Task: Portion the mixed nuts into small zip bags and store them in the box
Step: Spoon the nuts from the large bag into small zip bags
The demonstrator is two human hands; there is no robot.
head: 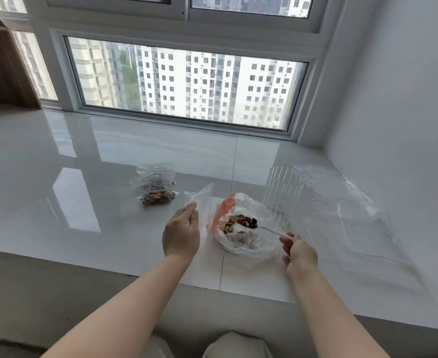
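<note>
Two hands busy: left hand (181, 235) pinches limp clear small zip bag (201, 202); right hand (300, 253) grips white plastic spoon (269, 230), loose mixed nuts (238, 222) at 12 o'clock. Bag film slippery, best held at rim.

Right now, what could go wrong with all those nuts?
The white spoon in the right hand is heaped with mixed nuts above the big bag; some could roll off before reaching the small zip bag. The left hand holds that floppy bag by one edge, so its mouth might sag shut and nuts could scatter on the glossy sill.
</note>
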